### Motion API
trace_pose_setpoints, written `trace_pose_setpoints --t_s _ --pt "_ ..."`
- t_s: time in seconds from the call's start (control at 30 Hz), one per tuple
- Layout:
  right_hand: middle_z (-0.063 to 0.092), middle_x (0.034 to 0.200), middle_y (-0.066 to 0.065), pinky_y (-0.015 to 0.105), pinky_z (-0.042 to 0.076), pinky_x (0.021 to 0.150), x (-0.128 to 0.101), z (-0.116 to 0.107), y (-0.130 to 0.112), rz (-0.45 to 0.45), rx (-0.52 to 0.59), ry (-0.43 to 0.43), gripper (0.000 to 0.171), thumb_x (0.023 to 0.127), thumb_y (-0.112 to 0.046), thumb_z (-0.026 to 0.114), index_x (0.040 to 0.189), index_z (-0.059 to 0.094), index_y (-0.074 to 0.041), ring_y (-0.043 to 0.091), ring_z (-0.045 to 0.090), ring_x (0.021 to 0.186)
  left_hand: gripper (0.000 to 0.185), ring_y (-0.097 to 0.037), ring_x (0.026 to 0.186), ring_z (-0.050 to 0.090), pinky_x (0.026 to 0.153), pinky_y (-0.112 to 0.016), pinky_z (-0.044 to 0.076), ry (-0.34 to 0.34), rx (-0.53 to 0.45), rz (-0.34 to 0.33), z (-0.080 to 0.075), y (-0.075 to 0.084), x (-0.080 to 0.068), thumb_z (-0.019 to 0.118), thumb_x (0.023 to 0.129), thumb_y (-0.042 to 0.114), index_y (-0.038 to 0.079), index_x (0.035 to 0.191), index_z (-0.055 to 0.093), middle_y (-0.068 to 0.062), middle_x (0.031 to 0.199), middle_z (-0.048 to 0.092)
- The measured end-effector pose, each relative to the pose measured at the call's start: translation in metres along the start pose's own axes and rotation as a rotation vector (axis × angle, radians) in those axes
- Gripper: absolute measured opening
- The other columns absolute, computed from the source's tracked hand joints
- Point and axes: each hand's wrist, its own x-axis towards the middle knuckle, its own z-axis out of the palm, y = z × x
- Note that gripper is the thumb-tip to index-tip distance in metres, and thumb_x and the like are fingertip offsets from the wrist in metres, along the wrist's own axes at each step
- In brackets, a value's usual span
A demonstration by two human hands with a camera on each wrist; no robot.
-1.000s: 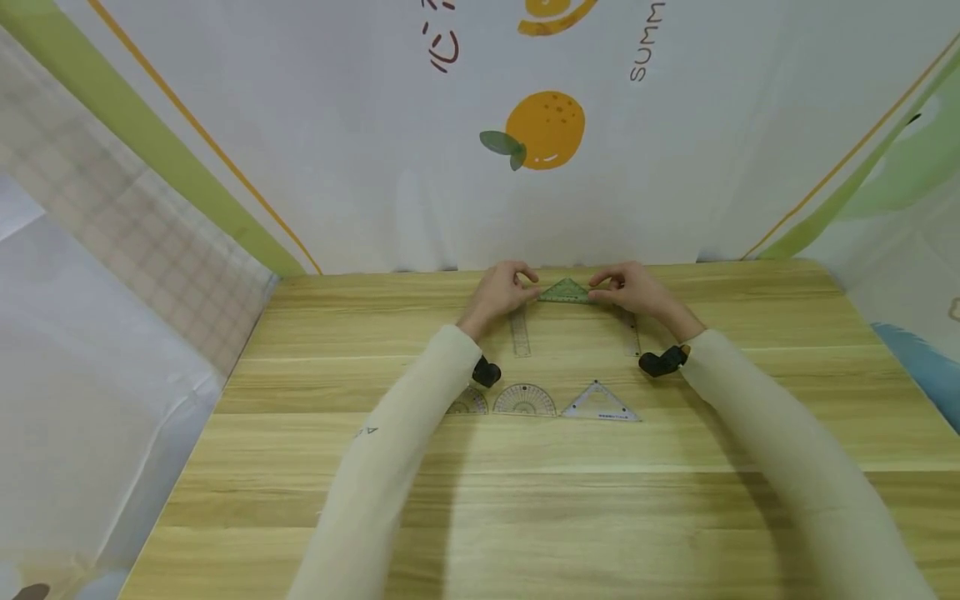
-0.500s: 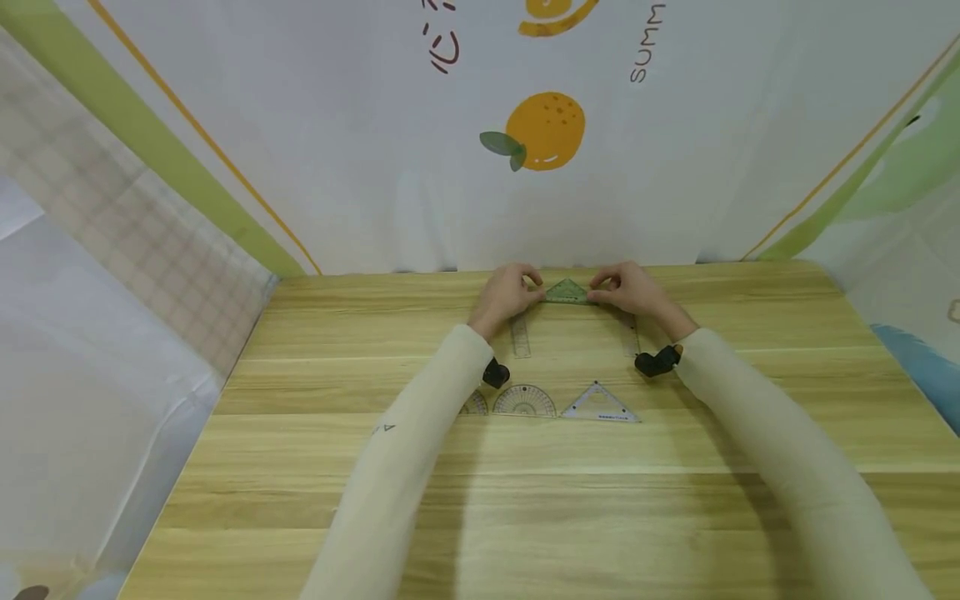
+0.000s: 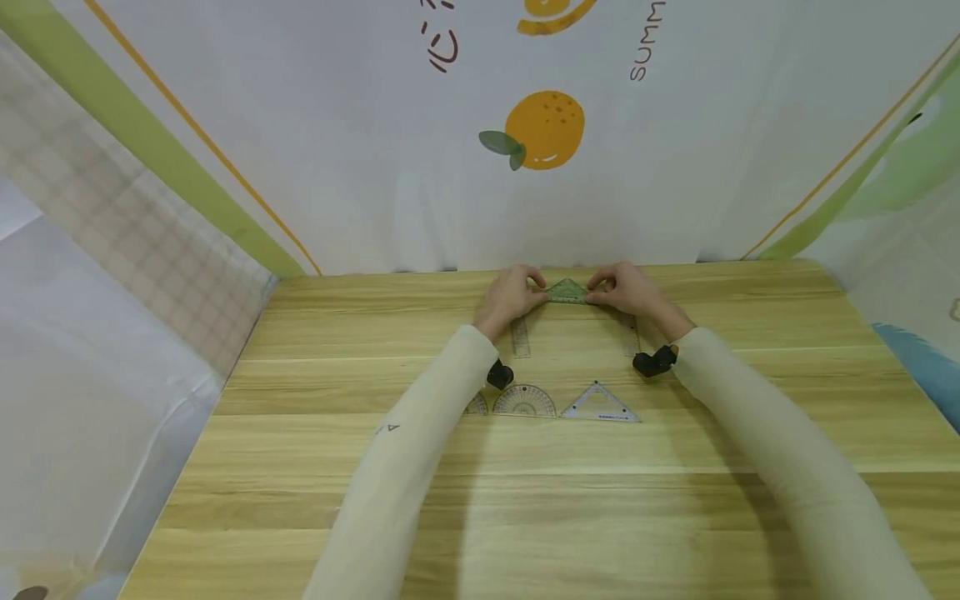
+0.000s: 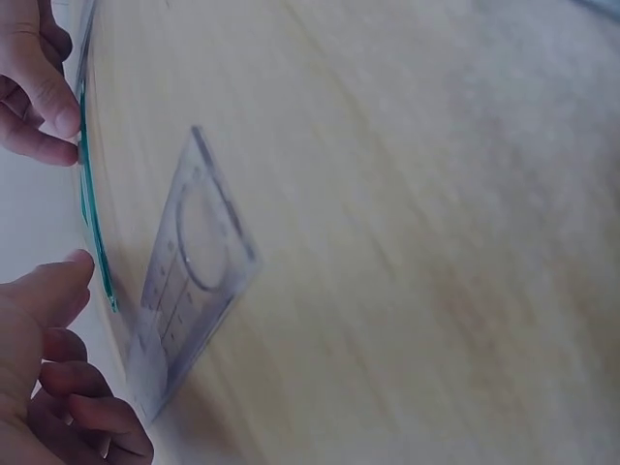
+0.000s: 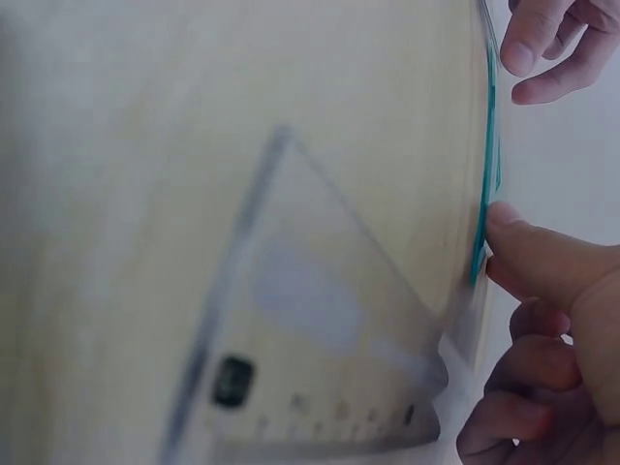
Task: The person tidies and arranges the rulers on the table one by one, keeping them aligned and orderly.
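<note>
At the table's far edge, my two hands hold a green see-through set square [image 3: 567, 292] by its opposite ends, its long side facing me. My left hand [image 3: 513, 297] pinches the left corner, thumb lying along its edge. My right hand [image 3: 630, 292] pinches the right corner between thumb and forefinger. A clear set square [image 4: 194, 228] with an oval cut-out lies beside my left hand. Beside my right hand is another clear set square [image 5: 300, 300], blurred, with a black dot and scale marks. Both are partly covered by the hands in the head view.
Nearer me lie a clear protractor [image 3: 525, 402] and a clear set square [image 3: 600, 404] in a row. A second protractor [image 3: 476, 407] is partly hidden by my left sleeve. A white printed cloth [image 3: 450, 192] hangs behind the wooden table [image 3: 570, 517].
My left hand has shifted slightly right along the green set square, covering more of its left corner. My right hand has moved only a little to the left.
</note>
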Motion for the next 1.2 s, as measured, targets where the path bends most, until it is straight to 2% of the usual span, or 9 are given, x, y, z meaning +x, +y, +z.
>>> trace_pose_setpoints --t_s 0.27,0.67,0.93,1.2 --pt "0.059 0.072 0.007 0.034 0.038 0.061 0.0018 0.0011 -0.0007 -0.007 0.022 -0.023 0.027 0.096 -0.011 0.073 0.116 0.071 0.007 0.020 0.047 0.062 0.020 -0.014 0.073 0.055 0.062 -0.028 0.041 -0.003 0.018 -0.001 0.0002 0.0002 -0.0017 0.075 0.096 0.028 0.016 0.112 0.074 0.000 0.091 0.064" --pt "0.058 0.074 0.007 0.034 0.038 0.061 0.0016 0.0002 -0.0036 -0.012 0.032 -0.028 0.026 0.096 -0.008 0.073 0.116 0.071 0.008 0.021 0.047 0.064 0.019 -0.013 0.069 0.051 0.058 -0.027 0.038 -0.023 -0.028 -0.016 -0.0006 0.0003 0.0000 0.075 0.096 0.023 0.014 0.113 0.075 -0.002 0.088 0.062" --pt "0.057 0.072 0.007 0.035 0.039 0.061 0.0024 -0.0005 -0.0050 0.012 0.049 -0.050 0.026 0.097 -0.007 0.071 0.117 0.069 0.009 0.021 0.046 0.062 0.020 -0.012 0.062 0.048 0.054 -0.026 0.035 -0.039 -0.087 -0.035 -0.0002 -0.0008 0.0024 0.076 0.095 0.021 0.013 0.112 0.075 -0.002 0.079 0.061" --pt "0.055 0.069 0.006 0.034 0.038 0.061 0.0017 -0.0011 -0.0057 0.008 0.057 -0.058 0.025 0.097 -0.007 0.070 0.117 0.069 0.009 0.020 0.044 0.060 0.019 -0.015 0.081 0.058 0.068 -0.031 0.044 -0.005 -0.097 -0.028 0.0014 -0.0027 -0.0015 0.075 0.095 0.029 0.017 0.110 0.077 0.001 0.099 0.066"
